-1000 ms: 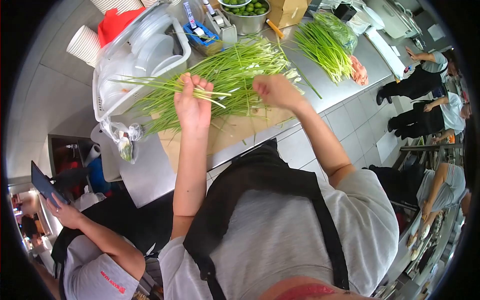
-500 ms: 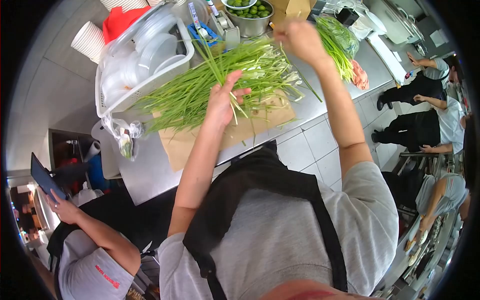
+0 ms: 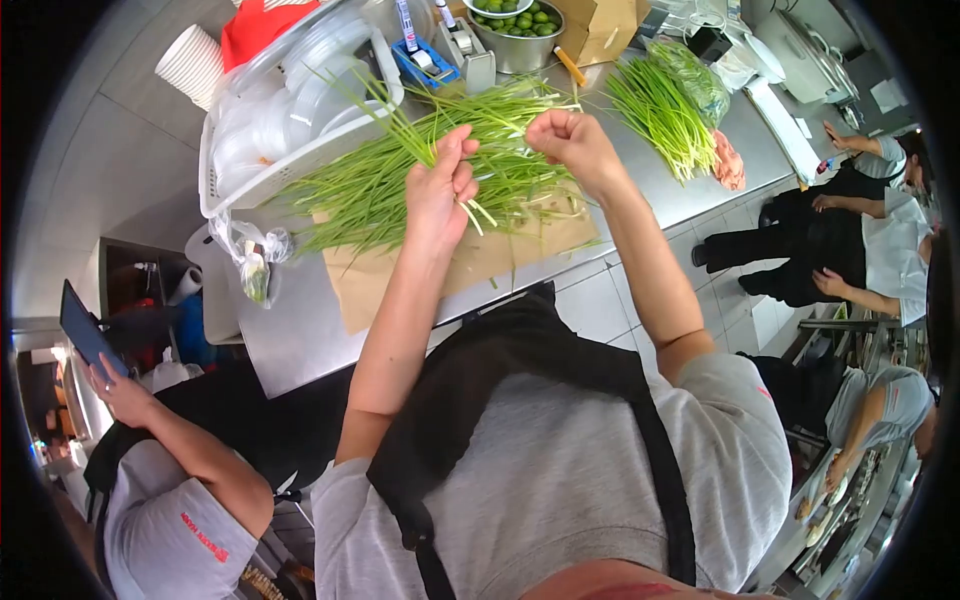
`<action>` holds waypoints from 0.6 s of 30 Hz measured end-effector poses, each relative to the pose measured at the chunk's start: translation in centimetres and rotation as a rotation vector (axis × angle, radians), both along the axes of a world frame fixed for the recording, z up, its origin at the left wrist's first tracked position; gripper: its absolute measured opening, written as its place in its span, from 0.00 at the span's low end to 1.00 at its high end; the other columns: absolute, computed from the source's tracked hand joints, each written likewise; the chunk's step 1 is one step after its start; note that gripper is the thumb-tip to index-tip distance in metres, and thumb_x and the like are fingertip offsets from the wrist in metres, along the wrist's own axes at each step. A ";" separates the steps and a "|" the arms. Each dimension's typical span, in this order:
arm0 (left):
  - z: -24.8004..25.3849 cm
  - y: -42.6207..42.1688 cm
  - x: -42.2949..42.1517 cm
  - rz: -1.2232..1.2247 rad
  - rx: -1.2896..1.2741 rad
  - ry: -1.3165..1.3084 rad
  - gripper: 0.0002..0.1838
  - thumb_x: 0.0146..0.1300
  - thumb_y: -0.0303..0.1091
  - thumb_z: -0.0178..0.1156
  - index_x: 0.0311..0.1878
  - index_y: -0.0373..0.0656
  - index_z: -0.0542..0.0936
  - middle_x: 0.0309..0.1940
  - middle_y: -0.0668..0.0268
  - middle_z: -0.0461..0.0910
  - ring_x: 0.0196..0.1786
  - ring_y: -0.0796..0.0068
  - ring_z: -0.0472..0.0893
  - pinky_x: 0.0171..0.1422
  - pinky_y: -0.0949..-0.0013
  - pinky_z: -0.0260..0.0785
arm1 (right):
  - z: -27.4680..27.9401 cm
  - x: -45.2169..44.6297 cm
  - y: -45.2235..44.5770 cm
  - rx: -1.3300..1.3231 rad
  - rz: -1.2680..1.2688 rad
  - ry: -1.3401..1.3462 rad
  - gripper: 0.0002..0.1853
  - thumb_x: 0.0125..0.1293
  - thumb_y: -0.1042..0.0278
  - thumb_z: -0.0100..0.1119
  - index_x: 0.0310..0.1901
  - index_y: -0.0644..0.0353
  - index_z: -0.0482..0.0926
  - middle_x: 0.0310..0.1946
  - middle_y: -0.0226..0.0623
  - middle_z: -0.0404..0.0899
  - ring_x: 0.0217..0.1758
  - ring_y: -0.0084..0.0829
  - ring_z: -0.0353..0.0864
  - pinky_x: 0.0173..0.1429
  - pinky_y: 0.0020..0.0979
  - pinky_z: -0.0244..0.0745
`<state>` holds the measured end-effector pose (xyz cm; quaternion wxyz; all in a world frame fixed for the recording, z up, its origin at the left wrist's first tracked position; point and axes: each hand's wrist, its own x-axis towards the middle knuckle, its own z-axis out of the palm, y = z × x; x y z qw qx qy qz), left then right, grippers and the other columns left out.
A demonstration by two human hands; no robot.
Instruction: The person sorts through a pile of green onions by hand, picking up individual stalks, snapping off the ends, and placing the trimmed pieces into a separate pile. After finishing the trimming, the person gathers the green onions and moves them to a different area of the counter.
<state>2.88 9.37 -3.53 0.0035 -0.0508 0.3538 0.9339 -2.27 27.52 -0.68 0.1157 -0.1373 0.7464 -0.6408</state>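
A small bunch of garlic chives (image 3: 402,128) is gripped in my left hand (image 3: 438,195), fingers curled round the stalks and pale ends poking out below. To its right, my right hand (image 3: 575,145) is closed in a pinch at the right side of the loose chive pile (image 3: 375,190); whatever its fingertips hold is hidden. The pile spreads under and behind both hands over brown paper (image 3: 385,285) on the steel table. A neater bundle of chives (image 3: 660,115) lies farther right.
A white basket (image 3: 290,180) of clear plastic lids borders the pile on the left. Behind stand tape dispensers (image 3: 425,68) and a metal bowl (image 3: 515,45) of green limes. A co-worker at left holds a tablet (image 3: 90,325); other people stand at right.
My right hand has come down and left from above the table to the pile, its fingers now pinched. My left hand's fingers have closed more tightly round the chives.
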 end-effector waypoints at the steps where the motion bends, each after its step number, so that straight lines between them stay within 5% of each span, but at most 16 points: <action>1: 0.6 0.1 0.0 0.010 -0.005 -0.028 0.14 0.63 0.34 0.54 0.48 0.35 0.73 0.34 0.66 0.75 0.19 0.88 0.60 0.19 0.82 0.53 | -0.1 0.5 -0.5 -0.006 0.003 -0.005 0.03 0.57 0.70 0.59 0.31 0.59 0.77 0.24 0.22 0.75 0.26 0.11 0.68 0.30 0.17 0.62; 18: 0.8 0.7 0.2 0.138 -0.181 0.060 0.08 0.60 0.33 0.57 0.38 0.37 0.75 0.28 0.69 0.72 0.22 0.86 0.65 0.19 0.81 0.54 | -0.5 1.9 -2.3 -0.036 0.056 0.056 0.03 0.57 0.72 0.58 0.28 0.62 0.78 0.24 0.24 0.76 0.28 0.12 0.69 0.32 0.17 0.64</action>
